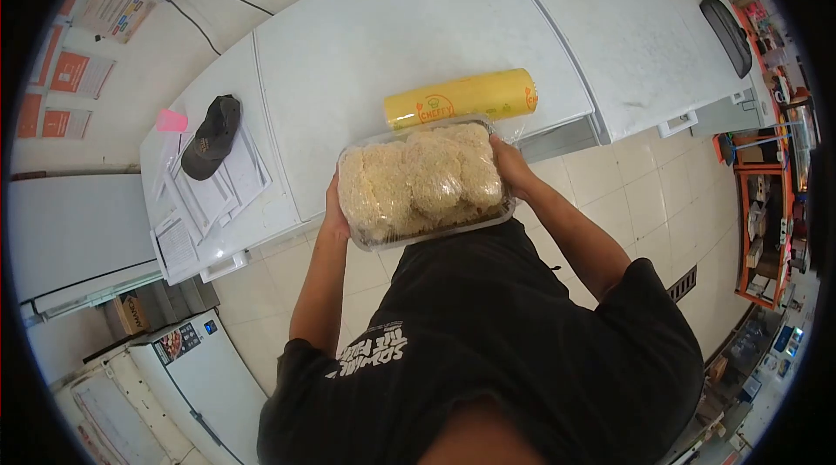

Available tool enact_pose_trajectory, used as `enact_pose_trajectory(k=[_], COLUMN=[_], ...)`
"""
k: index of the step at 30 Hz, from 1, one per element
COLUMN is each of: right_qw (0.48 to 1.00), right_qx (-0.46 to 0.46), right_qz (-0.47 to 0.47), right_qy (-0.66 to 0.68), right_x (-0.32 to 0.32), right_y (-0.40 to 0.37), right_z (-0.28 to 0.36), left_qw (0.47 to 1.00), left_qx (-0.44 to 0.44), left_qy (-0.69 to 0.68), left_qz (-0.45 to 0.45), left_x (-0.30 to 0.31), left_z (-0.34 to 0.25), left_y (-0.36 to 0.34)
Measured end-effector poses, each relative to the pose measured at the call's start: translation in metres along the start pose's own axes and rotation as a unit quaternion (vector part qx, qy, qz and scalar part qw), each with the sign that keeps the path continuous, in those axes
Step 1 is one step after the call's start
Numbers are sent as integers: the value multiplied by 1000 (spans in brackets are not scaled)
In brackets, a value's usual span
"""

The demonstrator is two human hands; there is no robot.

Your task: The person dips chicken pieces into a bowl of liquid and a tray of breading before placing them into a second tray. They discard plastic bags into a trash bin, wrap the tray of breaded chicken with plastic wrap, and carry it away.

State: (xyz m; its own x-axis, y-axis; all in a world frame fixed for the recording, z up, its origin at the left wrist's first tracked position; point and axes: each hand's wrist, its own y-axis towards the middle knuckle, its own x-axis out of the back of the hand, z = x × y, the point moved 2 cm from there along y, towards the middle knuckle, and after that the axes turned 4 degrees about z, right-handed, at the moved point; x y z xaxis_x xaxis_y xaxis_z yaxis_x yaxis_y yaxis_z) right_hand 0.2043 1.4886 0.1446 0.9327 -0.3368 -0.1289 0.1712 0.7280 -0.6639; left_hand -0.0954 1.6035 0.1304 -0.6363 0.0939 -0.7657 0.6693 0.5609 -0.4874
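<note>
A clear tray of pale, crumb-coated pieces [422, 178], wrapped in shiny plastic film, is held level at the front edge of the white counter. My left hand [335, 204] grips its left end, the fingers mostly hidden behind the side. At the right end my right hand [512, 167] is wrapped round the tray's edge. Just beyond the tray, a yellow roll of film [461, 97] with red and green print lies on the counter top, close to the tray's far rim.
The white counter [348, 56] spans the view. On its left lie a dark cap [212, 138], papers [248, 171] and a pink item [171, 121]. A black case [725, 37] sits far right. Orange shelves [756, 230] stand at the right, a white appliance [205, 387] at lower left.
</note>
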Motion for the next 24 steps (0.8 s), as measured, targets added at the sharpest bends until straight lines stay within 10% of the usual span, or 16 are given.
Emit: enact_pose_trajectory(k=[14,22,24], right_qw=[996,966,863], right_qx=[80,71,268], right_qz=[-1,-14,-283], right_qy=[28,-247,-320], right_x=[23,71,89], right_y=[190,178,190], right_z=[72,142,163], left_qw=[994,992,992], left_qx=[-42,-31,-17], left_qy=[100,117,114], left_qz=[27,-29,-46], left_x=[6,12,-2], left_z=[-83,-89,-93], left_y=[143,160,153])
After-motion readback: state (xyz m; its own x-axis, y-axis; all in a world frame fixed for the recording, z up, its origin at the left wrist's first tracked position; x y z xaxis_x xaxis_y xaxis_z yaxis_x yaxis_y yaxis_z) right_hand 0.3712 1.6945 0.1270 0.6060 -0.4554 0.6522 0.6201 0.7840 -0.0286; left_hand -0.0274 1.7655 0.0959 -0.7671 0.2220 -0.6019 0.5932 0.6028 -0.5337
